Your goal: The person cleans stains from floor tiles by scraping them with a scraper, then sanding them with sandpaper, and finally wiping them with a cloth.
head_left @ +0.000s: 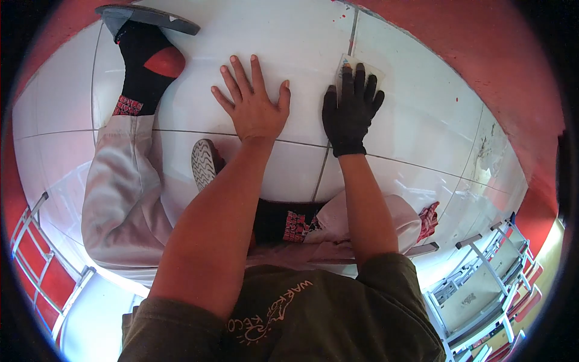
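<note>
My bare left hand (258, 108) lies with its fingers spread on the white tiled floor (295, 36), and nothing is in it. To its right, my right hand (351, 114) wears a black glove with fingertips showing at the thumb, index and middle fingers. Its fingers stretch out flat over a pale, thin rectangular piece (377, 67) with some blue print. Most of that piece is hidden under the fingers, and I cannot tell what kind of thing it is.
My legs are folded on the floor around a slipper (151, 17) and a shoe sole (206, 164). A red patterned cloth (429, 221) lies by the right knee. Metal-framed furniture (482, 283) stands at lower right, a metal frame (45, 265) at lower left. Red walls (494, 60) border the floor.
</note>
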The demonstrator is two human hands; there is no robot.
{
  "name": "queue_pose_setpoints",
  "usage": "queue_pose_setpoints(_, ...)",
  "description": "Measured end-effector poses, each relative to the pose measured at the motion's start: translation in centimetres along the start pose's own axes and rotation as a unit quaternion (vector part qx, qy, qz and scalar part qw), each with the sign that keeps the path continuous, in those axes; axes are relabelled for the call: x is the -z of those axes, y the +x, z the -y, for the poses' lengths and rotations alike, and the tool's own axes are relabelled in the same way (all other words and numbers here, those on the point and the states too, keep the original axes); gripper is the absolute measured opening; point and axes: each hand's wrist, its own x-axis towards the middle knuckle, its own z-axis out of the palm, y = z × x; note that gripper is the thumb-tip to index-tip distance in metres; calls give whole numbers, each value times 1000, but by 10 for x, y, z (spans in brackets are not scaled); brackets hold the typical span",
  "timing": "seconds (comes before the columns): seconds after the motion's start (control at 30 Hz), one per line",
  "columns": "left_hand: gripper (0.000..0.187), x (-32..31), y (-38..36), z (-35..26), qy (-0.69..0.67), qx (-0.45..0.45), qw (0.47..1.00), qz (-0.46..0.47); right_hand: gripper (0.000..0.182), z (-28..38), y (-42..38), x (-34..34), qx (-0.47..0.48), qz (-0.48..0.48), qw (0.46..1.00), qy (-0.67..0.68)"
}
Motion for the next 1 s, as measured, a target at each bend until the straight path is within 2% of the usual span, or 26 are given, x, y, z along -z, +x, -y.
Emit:
queue_pose_setpoints(0.2, 71, 0, 0, 0, 4, -1, 1000, 1, 53, -4, 25, -8, -12, 6, 1000, -11)
queue_pose_setpoints(0.47, 72, 2, 0, -1, 17, 3, 1000, 6, 55, -10, 59, -24, -1, -33, 999, -27)
queue_pose_setpoints(0.7, 71, 1, 0, 0, -1, 0, 1000, 0, 54, -1, 13, -2, 19, 11, 1000, -19)
queue_pose_setpoints(0.83, 71, 1, 0, 0, -3, -1, 1000, 2, 55, -1, 15, 2, 22, 20, 999, -14)
queue_pose_setpoints(1.0, 71, 2, 0, 0, -9, -1, 1000, 0, 55, -14, 45, -19, 2, -34, 998, -47)
